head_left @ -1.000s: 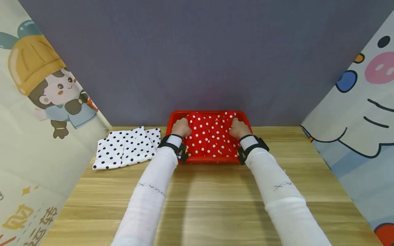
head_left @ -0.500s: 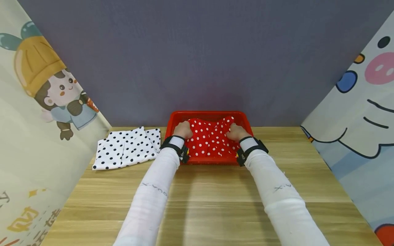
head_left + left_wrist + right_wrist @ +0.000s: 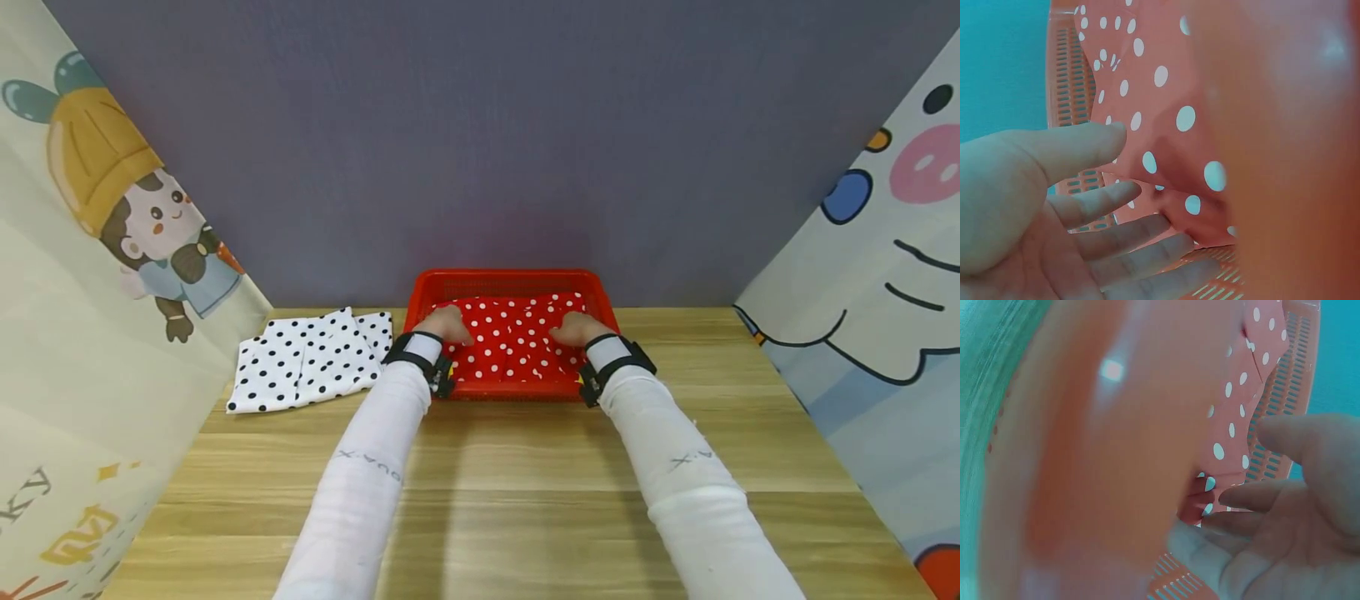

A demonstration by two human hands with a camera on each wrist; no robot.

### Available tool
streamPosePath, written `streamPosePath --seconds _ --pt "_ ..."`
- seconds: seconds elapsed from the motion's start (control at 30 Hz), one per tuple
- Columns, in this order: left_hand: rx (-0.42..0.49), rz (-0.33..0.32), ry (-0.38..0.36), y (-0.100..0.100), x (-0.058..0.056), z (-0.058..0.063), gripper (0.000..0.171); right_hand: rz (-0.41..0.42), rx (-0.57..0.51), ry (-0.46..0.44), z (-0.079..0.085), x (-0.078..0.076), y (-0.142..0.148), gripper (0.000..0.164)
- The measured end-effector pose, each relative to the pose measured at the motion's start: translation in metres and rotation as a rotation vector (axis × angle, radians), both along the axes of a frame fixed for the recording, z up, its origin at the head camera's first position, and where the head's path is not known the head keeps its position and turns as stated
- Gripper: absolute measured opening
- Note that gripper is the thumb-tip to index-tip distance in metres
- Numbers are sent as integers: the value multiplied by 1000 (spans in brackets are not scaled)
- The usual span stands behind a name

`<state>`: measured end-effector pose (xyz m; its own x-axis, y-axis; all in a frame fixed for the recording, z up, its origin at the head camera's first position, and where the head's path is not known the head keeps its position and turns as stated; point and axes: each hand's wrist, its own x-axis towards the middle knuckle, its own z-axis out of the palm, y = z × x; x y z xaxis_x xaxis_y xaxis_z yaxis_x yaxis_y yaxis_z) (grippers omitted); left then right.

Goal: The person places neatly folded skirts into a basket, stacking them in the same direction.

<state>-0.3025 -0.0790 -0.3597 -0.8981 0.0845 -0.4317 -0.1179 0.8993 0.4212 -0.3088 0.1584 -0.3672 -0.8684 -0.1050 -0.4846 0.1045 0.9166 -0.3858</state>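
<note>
A red cloth with white polka dots (image 3: 517, 337) lies in a red plastic basket (image 3: 517, 392) with slotted walls. At its left side is my left hand (image 3: 448, 323), inside the basket; in the left wrist view its fingers (image 3: 1129, 234) are spread and fairly straight, with the thumb apart. My right hand (image 3: 573, 329) is at the cloth's right side. The right wrist view shows its thumb and fingers apart, the fingers slightly bent and near the cloth's edge (image 3: 1232, 428). Neither hand grips the cloth. The basket's near rim blurs part of both wrist views.
A folded white cloth with black dots (image 3: 307, 358) lies on the wooden table (image 3: 517, 500), left of the basket. A grey wall panel (image 3: 495, 150) rises right behind the basket. Printed curtains flank both sides.
The red cloth has come down at its far edge and lies lower in the basket. Both hands have let go of it and opened. The white cloth has stayed put.
</note>
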Motion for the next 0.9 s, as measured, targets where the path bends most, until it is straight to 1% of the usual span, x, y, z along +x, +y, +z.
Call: streamPosePath --seconds 0.07,0.17,0.27,0.33,0.43,0.57,0.77,0.83,0.9 --pt "-1 -14 -10 0 0 -1 40 39 4 21 3 5 1 42" --pt "-8 -56 -10 -2 2 -1 34 95 17 67 6 10 2 52" --pt "-30 -110 18 -4 6 1 27 152 42 123 9 13 5 59" --pt "-41 -126 46 -7 9 3 24 178 52 164 11 13 7 59" --pt "-69 -139 106 -10 13 6 21 209 64 240 13 15 10 58" --pt "-105 -162 209 -12 20 10 22 237 62 358 14 20 14 54" --pt "-153 -201 335 -14 31 11 31 284 60 487 15 33 19 42" --pt "-169 -213 379 -15 37 10 28 298 71 525 14 38 20 36" --pt "-176 -222 426 -16 42 10 22 306 76 563 14 43 20 31"
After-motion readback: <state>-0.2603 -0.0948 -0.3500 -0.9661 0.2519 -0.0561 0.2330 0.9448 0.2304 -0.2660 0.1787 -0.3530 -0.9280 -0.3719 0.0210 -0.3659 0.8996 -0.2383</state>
